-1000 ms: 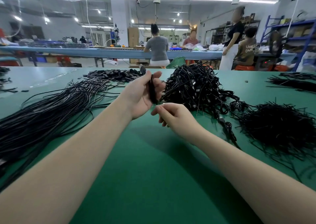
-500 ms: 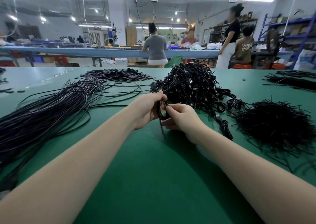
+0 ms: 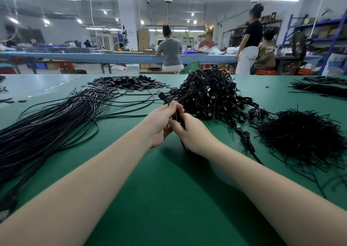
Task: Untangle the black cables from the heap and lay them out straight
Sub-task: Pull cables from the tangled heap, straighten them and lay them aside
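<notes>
Centrally, both hands met just in front of the tangled heap of black cables [image 3: 208, 95] on the green table [image 3: 169, 198]. The left hand [image 3: 159, 125] had its fingers curled round a coiled black cable [image 3: 176, 117], whose plug end [image 3: 161, 95] projected upward beyond the fingertips. The right hand [image 3: 191, 134] pinched the same cable lower down, its fingers closed on it, and a short length [image 3: 183, 145] hung below the palm toward the table. To the left lay the straightened cables [image 3: 47, 131], spread in a long sheaf. A pile of small flat black pieces [image 3: 129, 82] sat behind that sheaf. A bristly mound of short black ties [image 3: 300, 136] lay to the right, near the heap.
</notes>
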The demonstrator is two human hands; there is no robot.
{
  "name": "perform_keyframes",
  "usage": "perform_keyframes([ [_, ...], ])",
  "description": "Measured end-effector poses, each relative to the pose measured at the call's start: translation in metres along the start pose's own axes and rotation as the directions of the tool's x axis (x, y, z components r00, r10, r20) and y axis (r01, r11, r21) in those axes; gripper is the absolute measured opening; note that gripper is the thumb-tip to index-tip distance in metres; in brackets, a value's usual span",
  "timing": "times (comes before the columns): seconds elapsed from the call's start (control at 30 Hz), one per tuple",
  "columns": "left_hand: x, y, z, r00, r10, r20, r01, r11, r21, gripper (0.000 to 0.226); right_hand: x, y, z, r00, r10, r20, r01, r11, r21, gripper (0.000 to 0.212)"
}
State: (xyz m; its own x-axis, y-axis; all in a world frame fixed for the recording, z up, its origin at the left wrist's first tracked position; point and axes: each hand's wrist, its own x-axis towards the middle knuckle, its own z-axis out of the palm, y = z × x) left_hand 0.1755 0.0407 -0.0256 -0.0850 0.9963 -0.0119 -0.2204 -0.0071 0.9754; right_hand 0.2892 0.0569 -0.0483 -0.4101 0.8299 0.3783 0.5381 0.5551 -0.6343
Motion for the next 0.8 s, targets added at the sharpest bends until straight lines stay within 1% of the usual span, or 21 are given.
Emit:
perform_keyframes([
  [0.03,0.001,-0.002,0.001,1.0,0.008,-0.018,-0.007,1.0,0.021,0.029,0.0,-0.001,0.001,1.0,0.01,-0.002,-0.01,0.998,-0.059,0.026],
  [0.1,0.0,-0.007,0.003,0.999,0.012,-0.034,-0.01,0.998,0.057,0.029,-0.001,0.0,0.004,1.0,0.025,-0.016,-0.028,0.97,-0.241,0.035],
  [0.17,0.0,-0.011,0.004,0.999,0.009,-0.035,-0.006,0.996,0.085,0.03,-0.001,0.003,0.007,0.997,0.023,-0.071,-0.05,0.909,-0.413,0.031],
  [0.23,0.0,-0.013,0.002,1.0,0.009,-0.022,-0.006,0.994,0.106,0.03,-0.003,0.008,0.009,0.994,-0.005,-0.107,-0.051,0.855,-0.516,0.021],
  [0.33,-0.001,-0.014,-0.001,1.0,-0.002,0.001,0.002,0.984,0.176,0.026,-0.005,0.014,0.008,0.994,0.013,-0.106,-0.07,0.83,-0.554,0.014],
  [0.4,-0.001,-0.016,-0.001,1.0,0.018,-0.026,-0.012,0.976,0.218,0.023,-0.005,0.018,0.008,0.994,0.021,-0.106,-0.077,0.826,-0.559,0.013],
  [0.43,-0.001,-0.016,-0.001,0.996,0.068,-0.064,-0.051,0.969,0.24,0.021,-0.004,0.019,0.008,0.992,0.036,-0.118,-0.095,0.83,-0.549,0.009],
  [0.47,-0.001,-0.017,-0.003,0.979,0.171,-0.111,-0.131,0.944,0.304,0.021,-0.003,0.021,0.006,0.989,0.067,-0.13,-0.126,0.839,-0.53,0.008],
  [0.5,-0.001,-0.018,-0.008,0.935,0.329,-0.137,-0.236,0.86,0.453,0.019,-0.003,0.023,0.004,0.985,0.103,-0.139,-0.16,0.847,-0.507,0.011],
  [0.53,-0.001,-0.018,-0.016,0.851,0.516,-0.096,-0.337,0.678,0.654,0.015,-0.003,0.026,0.001,0.982,0.136,-0.133,-0.184,0.853,-0.489,0.013],
  [0.57,-0.002,-0.019,-0.023,0.749,0.662,0.028,-0.396,0.413,0.82,0.014,-0.003,0.029,-0.002,0.983,0.145,-0.113,-0.181,0.856,-0.484,0.015],
  [0.6,-0.002,-0.019,-0.028,0.663,0.722,0.197,-0.418,0.139,0.898,0.023,-0.004,0.031,-0.005,0.988,0.13,-0.078,-0.151,0.855,-0.496,0.016],
  [0.63,0.0,-0.021,-0.031,0.622,0.695,0.36,-0.435,-0.075,0.897,0.036,-0.005,0.032,-0.006,0.995,0.097,-0.036,-0.101,0.851,-0.515,0.017],
  [0.67,0.004,-0.023,-0.031,0.631,0.619,0.467,-0.449,-0.2,0.871,0.045,-0.006,0.032,-0.005,0.998,0.055,0.006,-0.044,0.848,-0.529,0.018],
  [0.7,0.006,-0.025,-0.029,0.66,0.543,0.519,-0.45,-0.267,0.852,0.046,-0.006,0.032,-0.003,0.999,0.012,0.043,0.013,0.844,-0.536,0.019],
  [0.77,0.009,-0.033,-0.023,0.707,0.439,0.554,-0.397,-0.402,0.825,0.03,-0.004,0.031,0.0,0.995,-0.047,0.09,0.091,0.82,-0.565,0.023],
  [0.8,0.011,-0.034,-0.024,0.718,0.424,0.552,-0.353,-0.462,0.814,0.022,-0.003,0.031,-0.001,0.992,-0.07,0.104,0.119,0.792,-0.6,0.022],
])
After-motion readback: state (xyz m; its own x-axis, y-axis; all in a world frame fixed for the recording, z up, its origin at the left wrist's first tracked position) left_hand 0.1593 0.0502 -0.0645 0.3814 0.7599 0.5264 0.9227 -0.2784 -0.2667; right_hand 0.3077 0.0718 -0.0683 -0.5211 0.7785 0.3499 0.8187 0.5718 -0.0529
